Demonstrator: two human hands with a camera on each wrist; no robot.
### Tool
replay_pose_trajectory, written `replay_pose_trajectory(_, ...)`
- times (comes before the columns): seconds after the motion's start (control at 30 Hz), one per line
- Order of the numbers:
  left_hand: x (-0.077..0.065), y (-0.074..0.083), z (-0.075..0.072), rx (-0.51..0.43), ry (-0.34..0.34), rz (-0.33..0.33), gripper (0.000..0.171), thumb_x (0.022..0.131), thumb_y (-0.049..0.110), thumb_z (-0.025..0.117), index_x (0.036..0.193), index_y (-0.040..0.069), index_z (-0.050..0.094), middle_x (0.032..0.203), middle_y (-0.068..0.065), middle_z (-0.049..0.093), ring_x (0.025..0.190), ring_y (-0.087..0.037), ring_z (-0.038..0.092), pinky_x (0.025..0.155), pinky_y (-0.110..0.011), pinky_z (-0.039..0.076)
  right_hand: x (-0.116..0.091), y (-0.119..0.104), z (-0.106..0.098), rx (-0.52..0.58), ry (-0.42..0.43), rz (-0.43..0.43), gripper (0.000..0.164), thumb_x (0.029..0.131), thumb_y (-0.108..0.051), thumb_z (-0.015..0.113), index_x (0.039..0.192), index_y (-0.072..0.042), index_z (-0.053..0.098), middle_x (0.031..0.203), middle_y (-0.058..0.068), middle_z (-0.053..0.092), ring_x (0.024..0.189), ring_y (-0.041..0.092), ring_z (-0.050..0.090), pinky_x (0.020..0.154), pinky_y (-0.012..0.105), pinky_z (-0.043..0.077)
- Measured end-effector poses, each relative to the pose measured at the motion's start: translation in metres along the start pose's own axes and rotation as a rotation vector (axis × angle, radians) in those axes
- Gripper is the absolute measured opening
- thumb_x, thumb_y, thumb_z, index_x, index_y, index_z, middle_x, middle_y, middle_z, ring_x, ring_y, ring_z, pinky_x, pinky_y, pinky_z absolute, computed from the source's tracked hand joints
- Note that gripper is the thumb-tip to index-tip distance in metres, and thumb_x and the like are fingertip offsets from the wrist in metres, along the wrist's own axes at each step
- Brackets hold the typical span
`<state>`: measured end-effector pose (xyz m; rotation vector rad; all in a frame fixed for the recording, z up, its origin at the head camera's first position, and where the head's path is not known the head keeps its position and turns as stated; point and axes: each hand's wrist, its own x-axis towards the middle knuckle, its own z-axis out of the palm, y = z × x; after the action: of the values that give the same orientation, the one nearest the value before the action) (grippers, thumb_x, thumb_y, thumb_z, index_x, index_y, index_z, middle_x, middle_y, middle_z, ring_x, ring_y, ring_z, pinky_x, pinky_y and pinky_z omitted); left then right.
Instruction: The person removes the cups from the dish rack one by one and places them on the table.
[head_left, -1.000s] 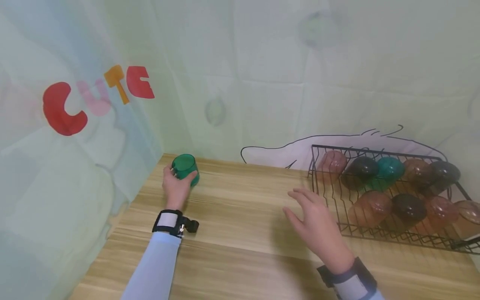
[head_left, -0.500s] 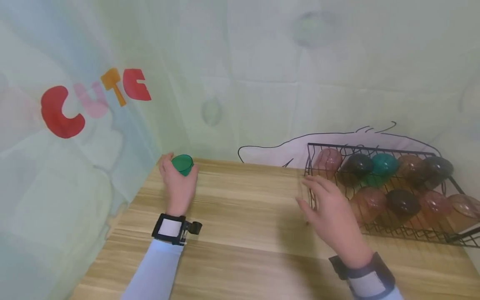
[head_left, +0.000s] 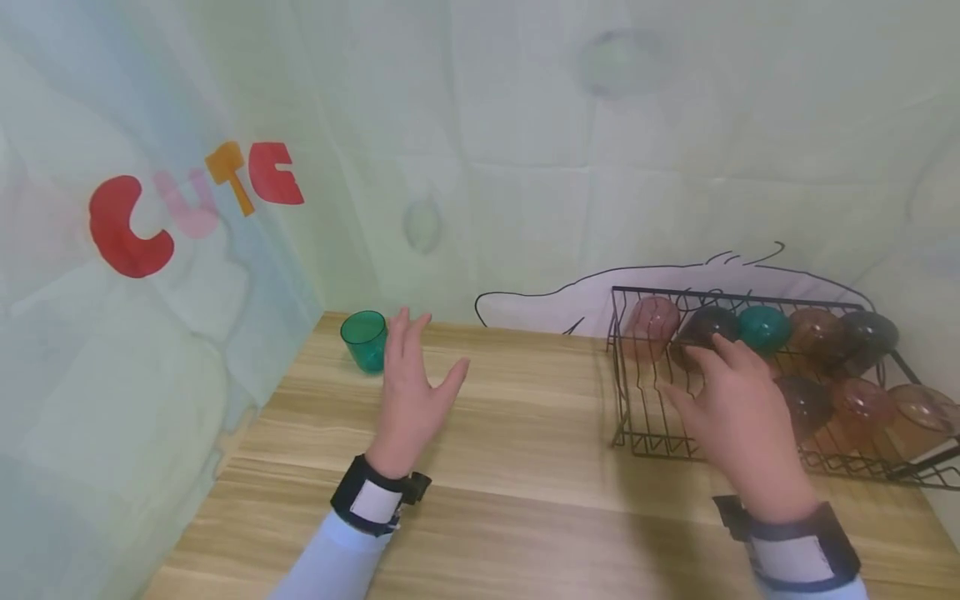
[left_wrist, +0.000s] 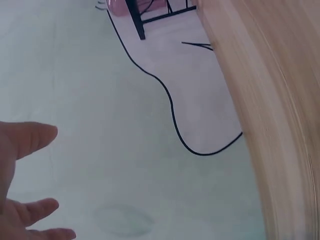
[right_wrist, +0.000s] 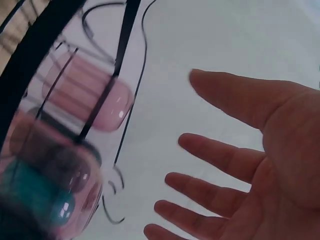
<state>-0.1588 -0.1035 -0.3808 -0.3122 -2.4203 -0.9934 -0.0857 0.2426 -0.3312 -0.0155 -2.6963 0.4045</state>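
Observation:
A green see-through cup [head_left: 366,343] stands upright on the wooden table at the back left. Just right of it my left hand [head_left: 414,396] is raised, fingers and thumb spread, holding nothing; its fingertips overlap the cup's right side in the head view. On the right, my right hand [head_left: 742,417] hangs over the black wire rack [head_left: 738,296], thumb apart from the fingers and the palm bare in the right wrist view. It hides part of the front row of cups. Upside-down cups fill the rack: a pink cup [head_left: 652,325], a teal cup [head_left: 763,329], dark and brownish ones.
A printed cloth [head_left: 517,200] with the letters CUTE hangs behind and left of the table [head_left: 517,433]. The rack stands at the back right against this cloth. Its wire rails rise around the cups.
My left hand has let go of the green cup and moved right, its fingers spreading. The right hand has moved right, from beside the rack to over its cups.

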Motion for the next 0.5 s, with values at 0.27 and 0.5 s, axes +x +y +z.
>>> replay_pose_trajectory(0.27, -0.015, 0.019, 0.005, 0.108, -0.246, 0.12, 0.077, 0.083, 0.051, 0.063, 0.142, 0.011, 0.035, 0.15, -0.013, 0.031, 0.143, -0.033, 0.019, 0.114, -0.053, 0.024, -0.001, 0.021, -0.004, -0.021, -0.085, 0.117, 0.062, 0.079, -0.027, 0.068, 0.129, 0.005, 0.049, 0.14, 0.037, 0.032, 0.126, 0.057, 0.029, 0.082, 0.077, 0.033)
replay_pose_trajectory(0.5, -0.028, 0.023, 0.021, 0.151, -0.4, 0.142, 0.072, 0.082, 0.055, 0.062, 0.14, 0.018, 0.04, 0.15, -0.011, 0.033, 0.142, -0.036, 0.023, 0.113, -0.053, 0.025, -0.006, 0.035, 0.001, -0.047, -0.14, 0.171, 0.055, 0.082, -0.028, 0.063, 0.125, 0.003, 0.051, 0.132, 0.038, 0.04, 0.116, 0.056, 0.036, 0.079, 0.076, 0.036)
